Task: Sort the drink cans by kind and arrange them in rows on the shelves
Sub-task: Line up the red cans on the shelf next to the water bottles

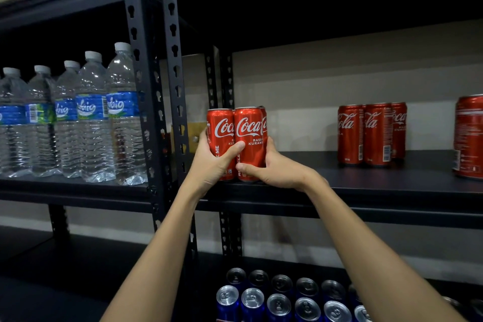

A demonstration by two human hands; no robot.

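Three red Coca-Cola cans (248,133) stand bunched at the left end of the black middle shelf (379,185). My left hand (211,162) grips the leftmost can, thumb across its front. My right hand (271,167) wraps round the group from the right, its thumb on the base of the middle can. The third can is mostly hidden behind. Farther right on the same shelf stands another group of red cans (371,133), and one more red can (469,136) at the right edge. Blue cans (277,300) stand in rows on the shelf below.
Water bottles (78,117) with blue labels fill the left rack's shelf. Black perforated uprights (175,81) separate the two racks. Bare shelf lies between the two groups of red cans.
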